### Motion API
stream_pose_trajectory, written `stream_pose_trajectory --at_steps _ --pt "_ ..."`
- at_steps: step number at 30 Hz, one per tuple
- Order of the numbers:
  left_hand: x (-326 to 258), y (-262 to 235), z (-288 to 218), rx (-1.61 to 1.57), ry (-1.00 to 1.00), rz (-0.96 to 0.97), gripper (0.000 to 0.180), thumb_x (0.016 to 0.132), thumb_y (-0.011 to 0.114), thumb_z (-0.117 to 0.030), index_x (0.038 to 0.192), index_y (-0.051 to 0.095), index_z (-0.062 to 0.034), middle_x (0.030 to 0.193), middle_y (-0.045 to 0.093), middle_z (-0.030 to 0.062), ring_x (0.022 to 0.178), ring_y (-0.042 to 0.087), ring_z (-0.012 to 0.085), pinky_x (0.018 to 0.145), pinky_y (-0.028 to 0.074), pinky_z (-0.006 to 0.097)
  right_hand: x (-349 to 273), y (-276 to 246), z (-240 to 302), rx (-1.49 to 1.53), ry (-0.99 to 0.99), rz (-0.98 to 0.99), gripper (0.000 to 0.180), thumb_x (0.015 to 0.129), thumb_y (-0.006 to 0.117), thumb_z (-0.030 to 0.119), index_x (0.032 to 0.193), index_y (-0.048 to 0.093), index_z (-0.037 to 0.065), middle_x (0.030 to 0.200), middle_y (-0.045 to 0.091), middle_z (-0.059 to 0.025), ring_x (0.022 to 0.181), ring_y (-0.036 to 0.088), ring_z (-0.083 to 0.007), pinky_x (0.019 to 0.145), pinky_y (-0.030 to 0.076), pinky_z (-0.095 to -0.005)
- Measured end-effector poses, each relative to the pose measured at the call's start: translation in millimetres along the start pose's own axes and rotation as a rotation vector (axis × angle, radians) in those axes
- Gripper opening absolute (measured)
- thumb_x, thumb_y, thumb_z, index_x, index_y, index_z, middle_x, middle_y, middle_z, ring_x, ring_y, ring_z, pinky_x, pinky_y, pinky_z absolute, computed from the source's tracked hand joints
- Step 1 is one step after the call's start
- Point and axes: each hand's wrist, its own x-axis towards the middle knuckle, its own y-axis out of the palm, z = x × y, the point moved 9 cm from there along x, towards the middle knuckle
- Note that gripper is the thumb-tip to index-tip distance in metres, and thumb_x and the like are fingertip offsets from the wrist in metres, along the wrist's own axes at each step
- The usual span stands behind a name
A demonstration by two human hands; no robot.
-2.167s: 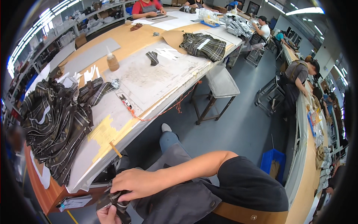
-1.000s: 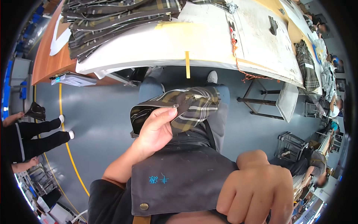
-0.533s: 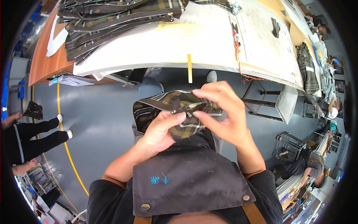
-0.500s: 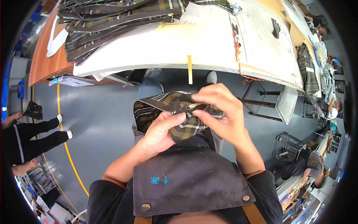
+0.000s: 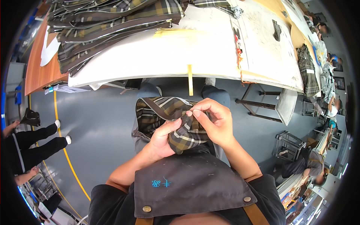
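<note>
The head camera, a wide fisheye unit, looks steeply downward from head height. The apron bib (image 5: 202, 191) lies nearest, at bottom centre; the left hand (image 5: 163, 139) and right hand (image 5: 216, 126) sit mid-frame at close range. The worktable (image 5: 150, 56) crosses the upper field.

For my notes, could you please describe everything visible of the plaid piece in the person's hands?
The plaid piece is soft-looking cloth in olive, brown, black and white, with a dark band along its edge. It is folded and bunched, held beyond the apron, gaping at its left. The left hand grips its near side; the right hand pinches its upper side.
</note>
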Motion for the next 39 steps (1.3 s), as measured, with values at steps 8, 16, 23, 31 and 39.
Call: stream_pose_trajectory --at_steps 8,16,23,31,39 --pt "14 -28 -5 0.079 0.008 -0.293 0.028 0.094 0.055 -0.022 0.115 0.059 -0.0047 0.108 0.064 0.004 0.098 0.061 0.0153 0.084 0.05 0.033 2 -19 -34 -0.117 0.053 -0.251 0.005 0.087 0.064 0.004 0.085 0.064 -0.001 0.072 0.065 -0.0016 0.06 0.052 -0.0034 0.055 0.042 -0.0198" --pt "28 -45 -9 0.006 -0.001 -0.382 0.024 0.093 0.057 -0.023 0.11 0.061 -0.0065 0.103 0.065 0.0024 0.094 0.062 0.0148 0.081 0.05 0.031 6 -22 -70 -0.015 0.263 -0.313 0.011 0.089 0.062 0.007 0.085 0.062 -0.002 0.069 0.061 0.001 0.061 0.054 -0.0023 0.055 0.043 -0.0191" --pt "33 -42 -9 -0.033 -0.016 -0.407 0.023 0.092 0.058 -0.024 0.106 0.062 -0.0066 0.1 0.066 0.0023 0.091 0.063 0.0143 0.079 0.051 0.031 10 -22 -67 0.061 0.261 -0.339 0.009 0.09 0.061 0.006 0.087 0.061 -0.002 0.072 0.061 0.0003 0.061 0.053 -0.0028 0.055 0.043 -0.0194" --pt "40 -41 -17 -0.028 0.029 -0.366 0.025 0.094 0.054 -0.025 0.108 0.06 -0.0048 0.099 0.066 0.0077 0.09 0.064 0.0192 0.079 0.052 0.035 14 -22 -61 0.048 0.222 -0.356 0.009 0.09 0.061 0.007 0.087 0.06 -0.001 0.072 0.061 0.0003 0.061 0.054 -0.0032 0.055 0.043 -0.0192" --pt "64 -43 -37 -0.019 0.018 -0.247 0.029 0.094 0.054 -0.026 0.108 0.061 -0.0014 0.1 0.066 0.01 0.089 0.064 0.0211 0.079 0.053 0.037 30 -21 -58 -0.058 0.146 -0.297 0.014 0.086 0.065 0.006 0.097 0.059 0.0 0.084 0.063 -0.0003 0.076 0.058 -0.0072 0.069 0.047 -0.0235"
